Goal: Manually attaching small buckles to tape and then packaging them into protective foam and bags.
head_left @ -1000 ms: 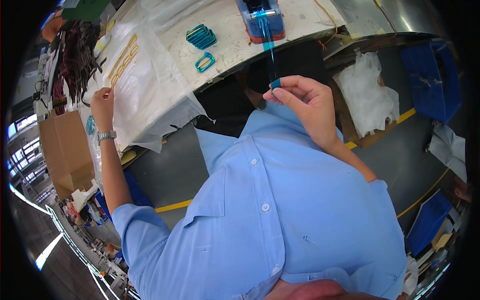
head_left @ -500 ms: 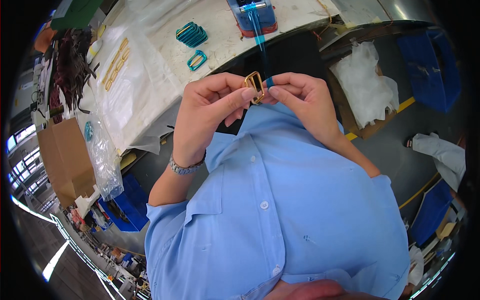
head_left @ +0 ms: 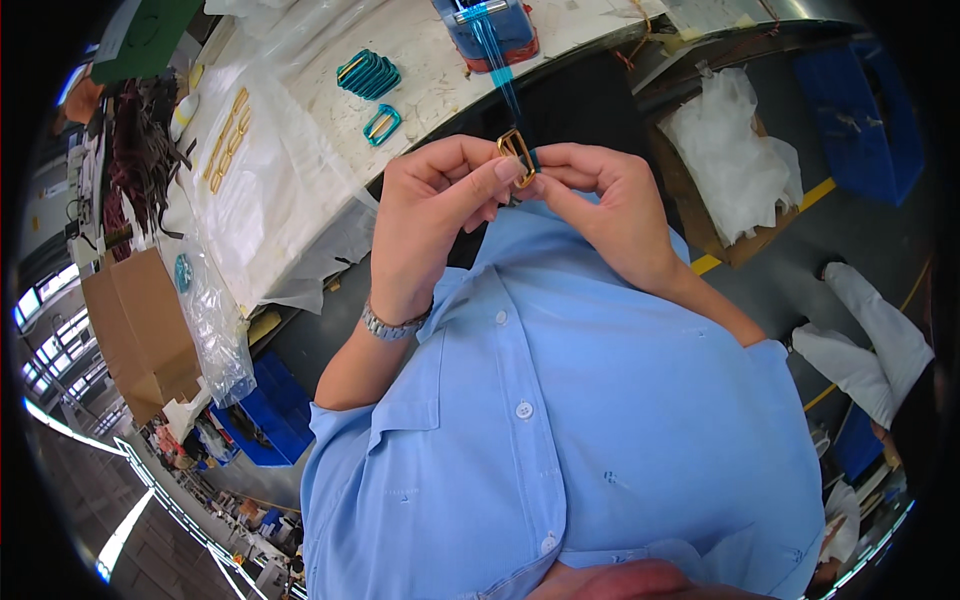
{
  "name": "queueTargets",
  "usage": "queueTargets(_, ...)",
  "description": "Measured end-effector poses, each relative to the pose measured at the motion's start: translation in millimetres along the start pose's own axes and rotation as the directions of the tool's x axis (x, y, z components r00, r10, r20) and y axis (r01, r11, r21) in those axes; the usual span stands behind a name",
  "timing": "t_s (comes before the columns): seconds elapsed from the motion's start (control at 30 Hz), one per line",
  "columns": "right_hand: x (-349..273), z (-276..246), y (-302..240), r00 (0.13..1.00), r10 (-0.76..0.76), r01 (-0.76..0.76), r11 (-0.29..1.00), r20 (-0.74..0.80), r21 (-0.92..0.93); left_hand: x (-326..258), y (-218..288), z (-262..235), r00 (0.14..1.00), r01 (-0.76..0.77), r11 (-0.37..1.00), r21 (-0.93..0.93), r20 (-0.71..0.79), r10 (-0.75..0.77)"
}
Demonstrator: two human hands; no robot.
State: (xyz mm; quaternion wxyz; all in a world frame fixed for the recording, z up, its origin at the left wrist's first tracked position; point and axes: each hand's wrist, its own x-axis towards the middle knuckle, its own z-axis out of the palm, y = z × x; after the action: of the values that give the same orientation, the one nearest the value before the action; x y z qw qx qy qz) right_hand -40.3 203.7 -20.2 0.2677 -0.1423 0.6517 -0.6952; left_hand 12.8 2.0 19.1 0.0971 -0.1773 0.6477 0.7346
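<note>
Two hands meet at one gold buckle (head_left: 519, 146), close in front of the blue shirt (head_left: 610, 400). Left hand (head_left: 425, 205) has it pinched, thumb on frame. Right hand (head_left: 620, 205) narrow, pinching the blue tape (head_left: 502, 75) end at the buckle; tape runs straight to the dispenser (head_left: 512, 32) on the table (head_left: 425, 60). Left of that: stacked teal buckles (head_left: 368, 74), single teal buckle (head_left: 382, 125) nearer. Row of gold buckles (head_left: 226, 150), far left.

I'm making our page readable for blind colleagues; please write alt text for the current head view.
A person's left hand pinches a gold buckle close to the right hand, which holds blue tape stretched from a dispenser. On the table lie overlapping teal buckles, another teal buckle apart, and several gold buckles on plastic sheeting.
</note>
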Motion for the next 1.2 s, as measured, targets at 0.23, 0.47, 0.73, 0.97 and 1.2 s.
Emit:
queueTargets(0.23, -1, 1, 7, 0.995, -0.095, 0.092, 0.991, -0.029, -0.099, 5, -1, -2, 1.000, 0.009, 0.999, 0.036, -0.001, -0.008)
queueTargets(0.47, -2, 1, 4, 0.985, -0.166, 0.145, 0.947, -0.052, -0.287, 1, 3, 13, 0.997, -0.014, 0.994, 0.111, -0.072, 0.022)
queueTargets(0.73, 1, 1, 12, 0.997, -0.081, 0.082, 0.996, 0.017, -0.029, 4, -3, 15, 0.996, -0.003, 0.994, 0.112, -0.084, 0.012)
queueTargets(0.97, 8, -3, 10, 0.993, 0.085, -0.100, 0.970, 0.077, 0.222, 10, -3, 8, 0.999, -0.009, 0.989, 0.148, -0.039, 0.015)
queueTargets(1.2, 6, -4, 12, 0.996, 0.075, -0.080, 0.987, 0.042, 0.139, 11, -4, 4, 0.999, -0.049, 0.984, 0.168, 0.032, 0.045)
